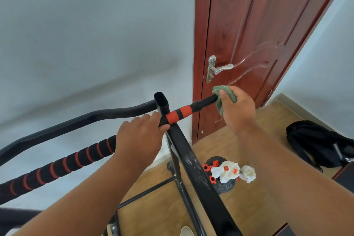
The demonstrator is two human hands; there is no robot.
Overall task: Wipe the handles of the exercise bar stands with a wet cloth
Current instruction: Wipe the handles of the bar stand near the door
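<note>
A black exercise bar stand (193,161) runs from the lower right up to an open-topped post in the middle. From the post a short handle (179,114) with a red and black grip juts toward the door. My right hand (237,109) grips a green cloth (223,95) wrapped over the handle's black far end. My left hand (141,140) grips the bar at the post, at the top end of a long black foam grip with red rings (57,167).
A red-brown door (258,34) with a silver lever handle stands just behind the cloth. On the wooden floor below lie a dark weight plate with red nuts and crumpled white wrappers (229,173). A black bag (314,143) sits at right.
</note>
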